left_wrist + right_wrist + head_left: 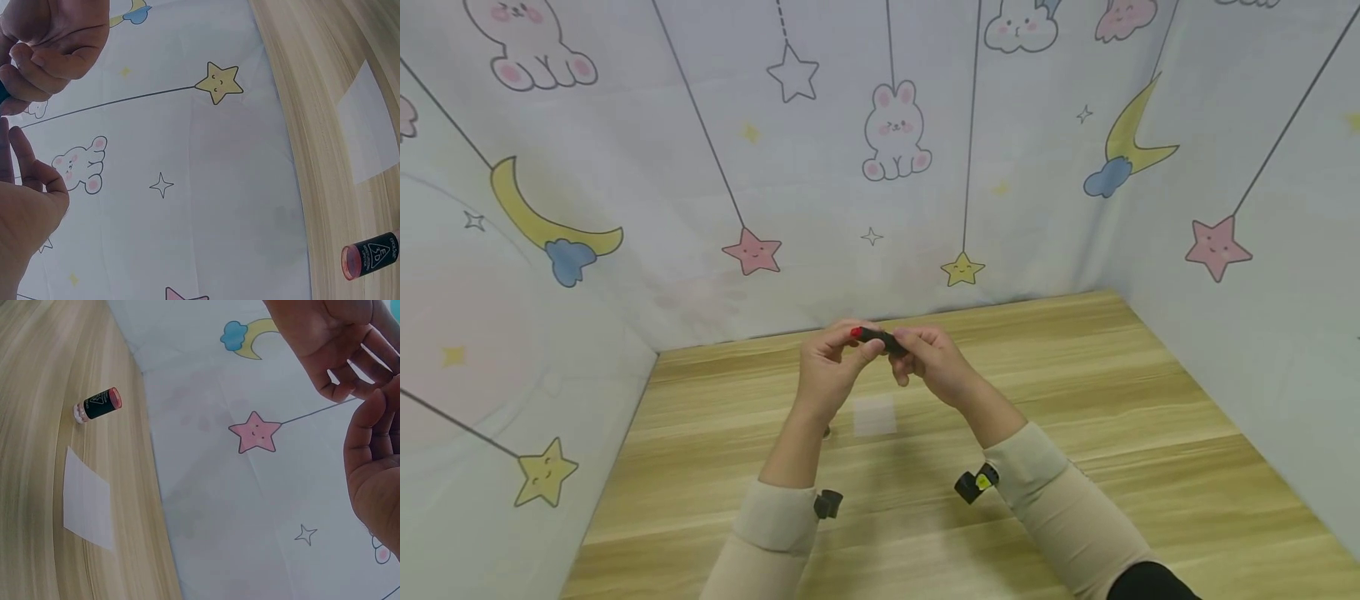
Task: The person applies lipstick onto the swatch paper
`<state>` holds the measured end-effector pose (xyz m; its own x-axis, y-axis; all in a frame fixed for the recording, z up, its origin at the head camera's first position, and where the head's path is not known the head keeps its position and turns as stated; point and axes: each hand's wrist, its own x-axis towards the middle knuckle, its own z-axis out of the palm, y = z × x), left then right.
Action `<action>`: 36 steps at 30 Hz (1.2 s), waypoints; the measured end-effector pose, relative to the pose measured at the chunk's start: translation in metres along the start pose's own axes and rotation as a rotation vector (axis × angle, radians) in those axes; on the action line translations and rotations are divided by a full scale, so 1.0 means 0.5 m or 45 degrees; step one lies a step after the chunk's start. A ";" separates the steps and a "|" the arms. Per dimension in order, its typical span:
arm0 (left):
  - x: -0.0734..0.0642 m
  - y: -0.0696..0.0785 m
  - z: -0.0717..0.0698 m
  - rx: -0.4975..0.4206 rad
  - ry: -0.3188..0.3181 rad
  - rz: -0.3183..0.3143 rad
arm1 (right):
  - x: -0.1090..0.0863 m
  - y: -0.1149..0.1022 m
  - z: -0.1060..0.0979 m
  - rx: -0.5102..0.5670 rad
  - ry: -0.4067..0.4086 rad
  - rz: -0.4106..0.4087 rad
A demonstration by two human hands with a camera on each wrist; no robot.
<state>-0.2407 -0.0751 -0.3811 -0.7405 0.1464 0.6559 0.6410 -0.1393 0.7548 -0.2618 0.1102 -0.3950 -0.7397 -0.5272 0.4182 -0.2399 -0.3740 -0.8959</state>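
Note:
Both hands hold a black lipstick with a bare red tip, raised over the table's far part. My left hand pinches it near the tip end, thumb against the tube. Fingers of my right hand grip the other end. In the left wrist view the left hand and right hand meet at the frame's edge, where only a dark sliver of the tube shows. The right wrist view shows the right hand and left hand, with the lipstick hidden.
A short black cylinder with a reddish, see-through-looking end stands on the wooden table, mostly behind the left forearm in the head view. Beside it lies a white paper square. Printed cloth walls enclose the back and sides.

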 end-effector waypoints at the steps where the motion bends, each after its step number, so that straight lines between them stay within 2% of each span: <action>1: 0.000 0.000 0.000 0.002 0.000 0.001 | 0.000 0.000 0.000 0.002 -0.001 0.001; 12: -0.001 0.000 -0.004 0.080 -0.020 -0.026 | 0.002 -0.003 0.010 -0.012 0.020 0.013; 16: -0.003 -0.002 -0.014 0.187 -0.050 -0.106 | 0.002 -0.002 0.011 -0.024 0.035 0.021; 19: -0.007 -0.010 -0.032 0.318 -0.099 -0.202 | 0.001 -0.002 0.009 -0.032 0.053 0.031; 23: -0.015 -0.036 -0.061 0.576 -0.231 -0.336 | 0.001 -0.003 0.007 -0.033 0.069 0.021; 29: -0.037 -0.087 -0.092 0.986 -0.524 -0.499 | 0.001 -0.004 0.005 -0.025 0.076 0.010; 36: -0.057 -0.129 -0.105 1.290 -0.717 -0.520 | -0.001 -0.002 0.003 -0.017 0.101 0.012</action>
<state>-0.2718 -0.1218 -0.4489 -0.8940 0.4385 0.0926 0.4359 0.8029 0.4067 -0.2603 0.1098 -0.3939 -0.7894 -0.4686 0.3967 -0.2403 -0.3587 -0.9020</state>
